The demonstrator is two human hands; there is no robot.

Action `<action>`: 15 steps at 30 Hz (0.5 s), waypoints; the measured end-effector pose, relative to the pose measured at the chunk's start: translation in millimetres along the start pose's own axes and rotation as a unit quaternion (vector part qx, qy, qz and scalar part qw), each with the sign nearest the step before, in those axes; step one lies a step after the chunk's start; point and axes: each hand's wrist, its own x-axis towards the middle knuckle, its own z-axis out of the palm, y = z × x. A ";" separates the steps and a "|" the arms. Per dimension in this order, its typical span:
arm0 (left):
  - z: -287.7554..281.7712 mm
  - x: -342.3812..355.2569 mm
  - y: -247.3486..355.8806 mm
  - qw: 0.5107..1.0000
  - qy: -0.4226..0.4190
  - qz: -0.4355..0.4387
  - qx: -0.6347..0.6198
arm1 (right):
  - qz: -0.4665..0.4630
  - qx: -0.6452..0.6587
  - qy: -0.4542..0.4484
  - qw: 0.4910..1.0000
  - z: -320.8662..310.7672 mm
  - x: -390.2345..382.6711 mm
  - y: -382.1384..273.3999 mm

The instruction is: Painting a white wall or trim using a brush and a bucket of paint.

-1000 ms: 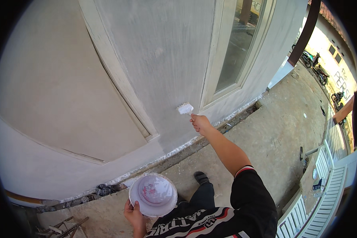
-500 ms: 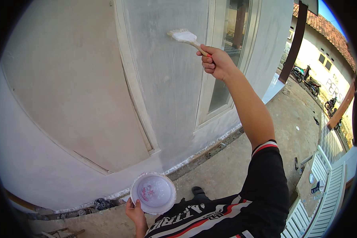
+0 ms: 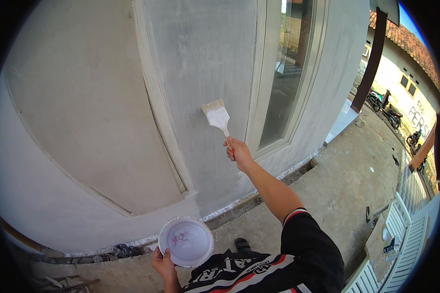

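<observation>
Setting: outdoor house front; grey plastered wall [image 3: 205, 53] with raised trim strips, above a concrete floor [image 3: 347, 190].
Wall state: surface was pale grey and streaky, with a narrow strip of rubble along its foot.
Window: tall glazed panel [image 3: 286, 73] in a pale frame, just right of the brush.
Right hand [image 3: 238, 152]: raised in front of the wall, arm stretched up and forward from a black sleeve with red and white trim; fingers were wrapped fully round the brush handle, knuckles toward the camera.
Paintbrush [image 3: 217, 115]: flat brush coated white, bristles pointing up and tilted slightly left, set against the wall panel between the trim strip and the window frame; whether the bristles pressed the wall could not be told for certain.
Left hand [image 3: 164, 263]: low, near the lower edge of the view, forearm rising from below; thumb lay over the near rim of the bucket and fingers curled beneath, gripping it.
Bucket [image 3: 186, 241]: small round white pail, held level at waist height, well below the brush; inside was smeared with white paint and faint pink marks.
Footwear: one dark shoe [image 3: 242, 244] on the floor, just right of the bucket.
Background: white slatted bench [image 3: 406, 239] at lower right; parked motorbikes [image 3: 384, 105] beside a far building with a tiled roof.
</observation>
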 end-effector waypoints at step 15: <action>30.4 -12.4 -2.8 1.000 0.010 -0.004 -0.013 | 0.224 -0.031 0.031 0.974 -15.0 -5.1 -30.4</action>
